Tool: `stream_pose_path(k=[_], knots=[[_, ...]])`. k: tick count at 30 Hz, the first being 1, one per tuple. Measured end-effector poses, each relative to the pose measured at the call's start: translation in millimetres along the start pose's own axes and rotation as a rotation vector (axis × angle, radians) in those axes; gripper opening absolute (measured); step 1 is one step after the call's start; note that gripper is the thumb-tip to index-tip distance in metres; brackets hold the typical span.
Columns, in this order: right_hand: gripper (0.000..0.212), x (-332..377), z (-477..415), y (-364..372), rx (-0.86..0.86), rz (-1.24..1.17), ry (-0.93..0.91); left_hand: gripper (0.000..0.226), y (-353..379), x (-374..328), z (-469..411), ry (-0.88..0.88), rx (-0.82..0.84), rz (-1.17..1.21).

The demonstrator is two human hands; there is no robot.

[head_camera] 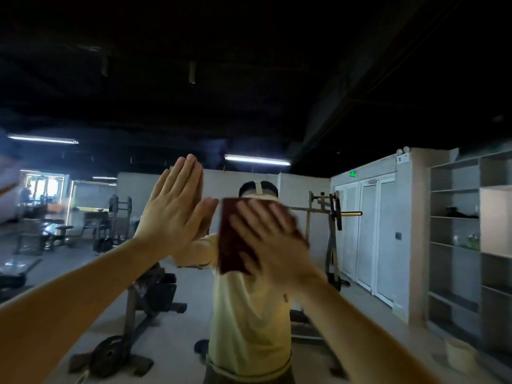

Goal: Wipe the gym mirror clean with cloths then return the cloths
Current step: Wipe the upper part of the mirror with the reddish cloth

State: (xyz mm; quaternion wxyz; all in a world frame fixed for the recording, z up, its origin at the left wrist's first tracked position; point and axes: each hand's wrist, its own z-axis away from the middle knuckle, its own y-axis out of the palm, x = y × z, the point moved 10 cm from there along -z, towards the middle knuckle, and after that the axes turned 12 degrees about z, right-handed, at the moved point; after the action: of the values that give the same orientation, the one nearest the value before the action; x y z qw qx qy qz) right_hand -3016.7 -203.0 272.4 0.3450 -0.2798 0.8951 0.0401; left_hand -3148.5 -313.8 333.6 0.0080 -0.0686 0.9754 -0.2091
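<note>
Wiping was judged midway, return pending: maroon cloth [230,234] pressed to gym mirror [304,120] by flat right hand [273,241]; left hand [171,212] empty, flat-fingered.

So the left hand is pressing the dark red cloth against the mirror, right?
Not quite: the head view shows the right hand pressing the dark red cloth against the mirror, fingers spread over it. The left hand lies flat on the mirror, holding nothing.

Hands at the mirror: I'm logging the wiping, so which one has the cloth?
The right hand, fingers spread over the dark red cloth. The left hand lies flat and bare against the mirror.
</note>
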Motion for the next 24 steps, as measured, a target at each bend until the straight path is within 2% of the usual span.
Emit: stream_pose_path(k=[2, 5, 7, 8, 9, 11, 13, 15, 17, 19, 21, 24], knots=[[0.068, -89, 29, 3, 0.038, 0.043, 0.221, 0.096, 6, -4, 0, -0.050, 0.032, -0.086], [0.069, -205, 62, -2, 0.074, 0.025, 0.734, 0.103, 13, -7, 0, -0.113, 0.029, -0.112], [0.070, -222, 53, -8, 0.057, -0.020, 0.991, 0.107, 14, -8, -2, -0.121, 0.043, -0.123], [0.070, -212, 38, -12, 0.044, -0.028, 1.059, 0.107, 14, -6, -3, -0.123, 0.057, -0.139], [0.070, -194, 18, -15, 0.031, -0.035, 1.072, 0.105, 13, -4, -4, -0.126, 0.074, -0.166], [0.070, -135, -21, -18, -0.033, -0.041, 0.946, 0.097, 8, -2, -2, -0.106, 0.060, -0.189], [0.067, -58, -45, -12, -0.087, -0.075, 0.722, 0.083, -2, -9, 14, -0.054, -0.071, -0.075], [0.065, 15, -43, -4, -0.064, -0.148, 0.461, 0.071, -1, -16, 49, -0.029, -0.167, 0.073], [0.068, 78, -10, 1, 0.001, -0.161, 0.134, 0.065, 12, -18, 84, -0.024, -0.181, 0.112], [0.068, 91, 39, 5, 0.045, -0.071, -0.083, 0.069, 27, -16, 107, 0.005, -0.142, 0.068], [0.068, 34, 74, 10, 0.067, -0.013, -0.007, 0.076, 40, -7, 117, 0.035, -0.075, -0.027], [0.072, -96, 105, 12, 0.094, 0.034, 0.407, 0.083, 57, 7, 118, 0.050, -0.012, -0.120]])
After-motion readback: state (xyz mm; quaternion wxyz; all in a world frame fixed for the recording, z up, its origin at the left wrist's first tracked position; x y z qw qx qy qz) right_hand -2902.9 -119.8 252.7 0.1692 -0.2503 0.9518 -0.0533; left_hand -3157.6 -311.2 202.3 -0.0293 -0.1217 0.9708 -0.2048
